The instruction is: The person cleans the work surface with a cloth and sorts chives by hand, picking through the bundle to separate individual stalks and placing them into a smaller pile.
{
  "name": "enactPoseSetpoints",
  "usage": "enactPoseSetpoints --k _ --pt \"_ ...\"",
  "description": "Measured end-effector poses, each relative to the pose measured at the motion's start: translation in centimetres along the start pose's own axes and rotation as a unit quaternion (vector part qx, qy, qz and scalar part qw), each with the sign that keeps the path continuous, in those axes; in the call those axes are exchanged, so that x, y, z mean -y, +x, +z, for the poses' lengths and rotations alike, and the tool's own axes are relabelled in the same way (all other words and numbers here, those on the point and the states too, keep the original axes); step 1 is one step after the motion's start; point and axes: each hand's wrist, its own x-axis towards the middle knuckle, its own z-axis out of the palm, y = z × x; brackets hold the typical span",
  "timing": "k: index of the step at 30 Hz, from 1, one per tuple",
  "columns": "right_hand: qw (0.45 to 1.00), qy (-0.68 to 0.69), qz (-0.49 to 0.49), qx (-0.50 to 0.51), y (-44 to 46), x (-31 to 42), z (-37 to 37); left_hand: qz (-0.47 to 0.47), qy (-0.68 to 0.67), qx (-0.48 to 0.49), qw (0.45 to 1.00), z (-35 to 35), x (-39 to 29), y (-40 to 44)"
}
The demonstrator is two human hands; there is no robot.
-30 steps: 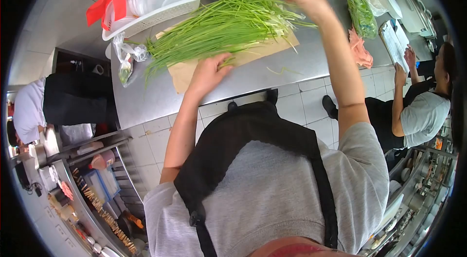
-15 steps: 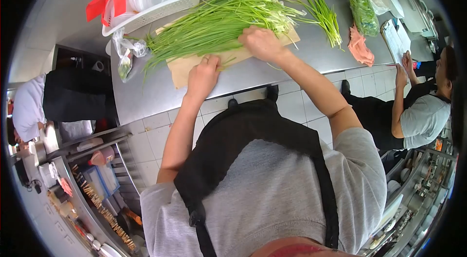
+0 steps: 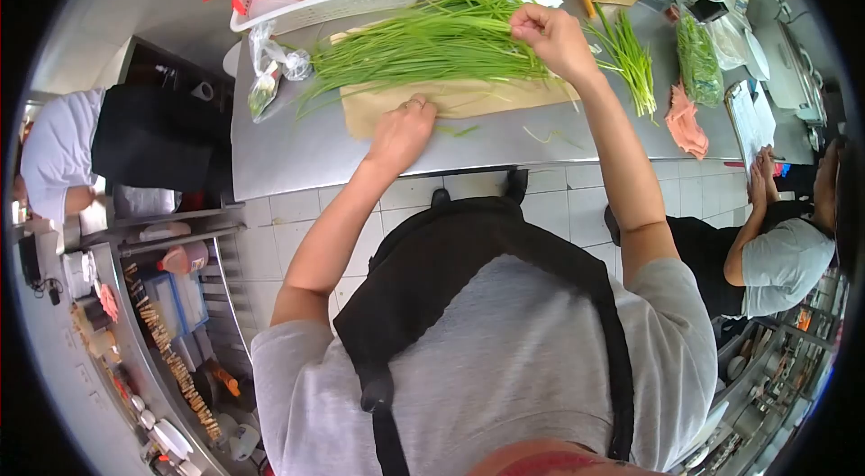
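A large pile of long green chives [image 3: 423, 48] lies across a sheet of brown paper [image 3: 365, 114] on the steel counter. My right hand [image 3: 554, 39] is above the right end of the pile, its fingers pinched together at the stems. At the near edge of the paper rests my left hand [image 3: 404, 132], its fingers curled in and their tips hidden; whatever they hold cannot be made out. A few loose stem pieces [image 3: 461, 131] lie beside it. A smaller bunch of chives [image 3: 633, 71] lies to the right of the pile.
Behind the pile stands a white basket [image 3: 338, 8] of plastic containers. A knotted plastic bag [image 3: 268, 80] lies left, a pink cloth [image 3: 687, 123] and bagged greens [image 3: 700, 62] right. One person [image 3: 784, 260] is beside a clipboard [image 3: 748, 120]; another [image 3: 135, 143] bends at the left.
My right hand has risen from the near side of the pile to its far right end. My left hand stays at the paper's near edge. The view has shifted slightly.
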Motion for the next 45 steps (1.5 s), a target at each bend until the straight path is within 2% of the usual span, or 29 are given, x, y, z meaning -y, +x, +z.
enactPoseSetpoints --k 1,3,5,7,8,9,10,11,12,14,18,21,24,26,27,29,30,32,33,35,36,37,38,39,40,41,43,45 --pt "1.0 -0.005 0.002 -0.005 0.2 -0.4 -0.3 0.0 -0.007 0.012 1.0 -0.4 0.0 0.2" --pt "0.983 0.174 0.038 0.039 0.3 -1.3 -0.4 0.01 -0.035 0.025 0.999 -1.3 0.6 -0.1" --pt "0.973 0.222 0.042 0.045 -0.1 -1.5 -0.3 0.019 -0.061 0.041 0.997 -2.3 0.9 0.5" --pt "0.939 0.319 0.087 0.094 -0.5 -1.0 -0.1 -0.086 -0.286 0.025 0.954 -3.4 0.9 1.5" --pt "0.935 0.328 0.099 0.089 -0.6 -0.9 0.3 -0.122 -0.343 -0.042 0.93 -3.3 0.6 2.3" --pt "0.935 0.329 0.098 0.088 -0.6 -0.6 0.5 -0.121 -0.342 -0.042 0.931 -3.7 0.0 3.5" --pt "0.934 0.33 0.104 0.091 -0.6 -0.1 0.6 -0.207 -0.483 -0.091 0.846 -4.3 -0.8 4.9" --pt "0.933 0.33 0.109 0.094 -0.6 0.3 0.9 -0.285 -0.607 -0.138 0.729 -4.7 -1.5 6.1" --pt "0.932 0.331 0.107 0.096 -0.5 0.7 1.3 -0.285 -0.605 -0.139 0.731 -4.8 -2.1 7.1" --pt "0.945 0.299 0.106 0.085 -0.5 1.2 1.9 -0.267 -0.701 -0.178 0.637 -4.7 -2.9 8.9" --pt "0.96 0.254 0.085 0.08 -0.6 1.2 2.6 -0.246 -0.693 -0.209 0.644 -3.5 -2.9 9.8" --pt "0.95 0.281 0.116 0.074 -0.4 0.4 2.6 -0.256 -0.672 -0.231 0.655 -3.1 -2.6 9.6" --pt "0.948 0.287 0.13 0.052 -0.1 -0.9 3.0 -0.276 -0.659 -0.276 0.643 -3.3 -1.7 9.4" --pt "0.957 0.289 0.0 0.035 0.1 -0.8 3.7 -0.281 -0.649 -0.214 0.674 -3.8 -1.7 9.3" --pt "0.956 0.29 0.0 0.037 0.2 -0.2 4.0 -0.282 -0.648 -0.214 0.674 -3.8 -1.8 9.3" --pt "0.919 0.386 0.027 0.07 0.4 1.6 4.5 -0.25 -0.648 -0.208 0.689 -4.2 -2.0 9.6" --pt "0.919 0.387 0.025 0.07 0.5 2.1 4.0 -0.249 -0.647 -0.21 0.69 -4.7 -1.9 9.7" --pt "0.82 0.532 0.11 0.178 0.8 3.0 3.0 -0.2 -0.645 -0.198 0.711 -6.3 -1.6 9.9" --pt "0.82 0.532 0.108 0.18 0.8 3.2 2.8 -0.2 -0.643 -0.2 0.712 -7.1 -1.5 9.9" --pt "0.815 0.54 0.086 0.191 0.9 3.5 2.6 -0.136 -0.654 -0.186 0.72 -8.4 -1.2 9.8" --pt "0.815 0.54 0.087 0.192 1.0 3.6 2.7 -0.149 -0.676 -0.175 0.7 -7.9 -0.8 9.7" --pt "0.848 0.497 0.074 0.17 1.2 3.5 2.8 -0.15 -0.676 -0.176 0.7 -7.1 -0.7 9.2" --pt "0.879 0.451 0.059 0.147 1.4 3.5 2.9 -0.218 -0.708 -0.165 0.651 -5.9 -0.8 8.7" --pt "0.879 0.45 0.057 0.146 1.5 3.4 3.3 -0.282 -0.735 -0.152 0.598 -4.8 -1.0 8.4" --pt "0.926 0.361 0.024 0.104 1.5 3.0 3.9 -0.291 -0.756 -0.161 0.563 -3.8 -1.5 8.1" --pt "0.961 0.268 -0.006 0.06 1.5 2.8 4.4 -0.291 -0.756 -0.16 0.564 -3.4 -2.0 8.0" --pt "0.966 0.248 0.009 0.07 1.5 2.4 5.0 -0.307 -0.751 -0.203 0.549 -2.8 -2.7 7.8" --pt "0.97 0.226 0.02 0.083 1.4 2.8 4.7 -0.324 -0.735 -0.193 0.563 -2.6 -2.6 7.8"
